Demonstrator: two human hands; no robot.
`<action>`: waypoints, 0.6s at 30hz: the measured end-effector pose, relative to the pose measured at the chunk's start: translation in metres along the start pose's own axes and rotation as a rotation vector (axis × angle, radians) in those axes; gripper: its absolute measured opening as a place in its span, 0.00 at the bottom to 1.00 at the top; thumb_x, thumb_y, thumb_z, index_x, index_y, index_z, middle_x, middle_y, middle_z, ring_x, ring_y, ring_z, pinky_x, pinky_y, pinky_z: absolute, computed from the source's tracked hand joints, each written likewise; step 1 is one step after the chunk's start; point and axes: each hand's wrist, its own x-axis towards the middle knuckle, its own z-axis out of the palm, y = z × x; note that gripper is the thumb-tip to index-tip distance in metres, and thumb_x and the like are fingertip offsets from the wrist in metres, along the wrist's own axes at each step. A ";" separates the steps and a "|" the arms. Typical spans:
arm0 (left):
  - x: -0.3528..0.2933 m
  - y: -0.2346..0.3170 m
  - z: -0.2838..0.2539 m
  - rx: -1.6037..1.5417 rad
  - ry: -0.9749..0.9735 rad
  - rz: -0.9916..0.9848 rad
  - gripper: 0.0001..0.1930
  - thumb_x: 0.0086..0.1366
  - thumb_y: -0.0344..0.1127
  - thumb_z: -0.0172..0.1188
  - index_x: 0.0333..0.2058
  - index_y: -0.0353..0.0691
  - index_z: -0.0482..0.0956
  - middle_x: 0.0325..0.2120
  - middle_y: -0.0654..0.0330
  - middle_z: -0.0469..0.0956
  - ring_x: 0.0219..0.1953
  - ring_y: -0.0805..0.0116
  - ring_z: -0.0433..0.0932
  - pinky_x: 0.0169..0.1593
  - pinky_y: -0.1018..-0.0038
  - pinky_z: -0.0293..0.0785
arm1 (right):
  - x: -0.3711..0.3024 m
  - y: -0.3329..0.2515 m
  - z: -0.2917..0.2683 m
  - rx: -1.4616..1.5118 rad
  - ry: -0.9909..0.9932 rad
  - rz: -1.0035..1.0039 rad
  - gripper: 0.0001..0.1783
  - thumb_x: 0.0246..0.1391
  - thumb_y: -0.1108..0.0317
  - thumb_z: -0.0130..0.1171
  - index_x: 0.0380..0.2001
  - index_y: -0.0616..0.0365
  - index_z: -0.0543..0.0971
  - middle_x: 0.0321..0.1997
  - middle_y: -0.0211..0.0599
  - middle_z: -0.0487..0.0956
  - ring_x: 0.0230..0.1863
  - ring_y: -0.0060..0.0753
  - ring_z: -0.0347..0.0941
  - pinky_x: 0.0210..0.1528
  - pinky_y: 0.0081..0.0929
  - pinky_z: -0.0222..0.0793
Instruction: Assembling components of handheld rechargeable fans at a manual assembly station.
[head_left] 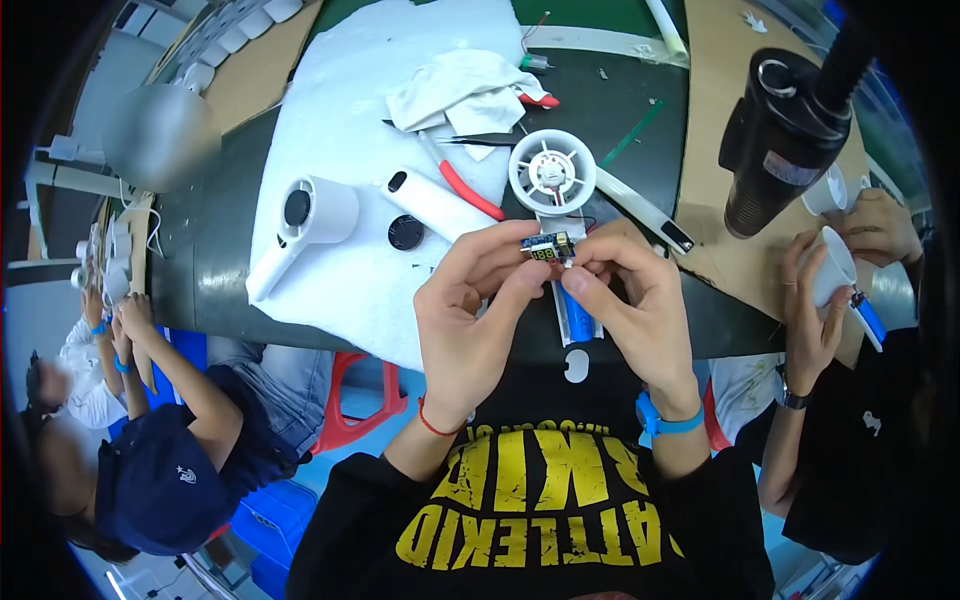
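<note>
A small circuit board (546, 247) with a lit display is pinched between the thumb and fingers of my left hand (468, 315). My right hand (640, 305) is closed at the board's right edge, its thumb and fingertips meeting beside a tiny white part; what exactly they grip is too small to make out. Just below the board, a blue cylindrical battery (577, 318) lies along a white open handle piece. Beyond my fingertips is a round white fan housing (552, 172) with spokes and a hub, and thin wires run near its base.
White foam sheet (330, 120) covers the table's left, carrying a white dryer-shaped shell (325, 210), a white handle cover (440, 205), a black round cap (405, 232), red-handled pliers (470, 190), tweezers (480, 140) and a cloth (460, 90). A black tool (785, 140) hangs at right. Co-workers sit on both sides.
</note>
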 end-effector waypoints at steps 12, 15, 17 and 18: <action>-0.008 -0.009 0.004 0.078 0.031 0.068 0.11 0.62 0.20 0.57 0.44 0.30 0.76 0.38 0.56 0.81 0.40 0.73 0.80 0.45 0.80 0.74 | -0.002 -0.001 -0.003 0.033 -0.070 0.016 0.08 0.50 0.68 0.65 0.31 0.62 0.81 0.31 0.30 0.74 0.32 0.19 0.64 0.34 0.19 0.58; -0.006 -0.013 0.003 0.083 0.026 0.092 0.10 0.62 0.20 0.57 0.43 0.30 0.76 0.38 0.55 0.81 0.40 0.73 0.80 0.46 0.79 0.74 | 0.000 0.002 -0.003 0.064 -0.080 0.023 0.08 0.50 0.70 0.64 0.31 0.63 0.80 0.30 0.29 0.73 0.31 0.18 0.63 0.33 0.18 0.58; -0.004 -0.014 0.003 0.104 0.014 0.172 0.10 0.62 0.20 0.57 0.42 0.30 0.77 0.38 0.54 0.81 0.40 0.73 0.80 0.46 0.79 0.75 | 0.002 -0.001 -0.003 0.077 -0.086 0.037 0.07 0.50 0.71 0.64 0.30 0.64 0.80 0.29 0.29 0.71 0.30 0.18 0.61 0.33 0.18 0.58; -0.005 -0.014 0.004 0.104 0.009 0.165 0.10 0.62 0.20 0.57 0.42 0.30 0.77 0.38 0.54 0.81 0.40 0.73 0.80 0.46 0.79 0.75 | 0.001 0.000 -0.003 0.078 -0.081 0.043 0.07 0.50 0.71 0.64 0.30 0.64 0.80 0.29 0.29 0.71 0.30 0.18 0.61 0.33 0.18 0.58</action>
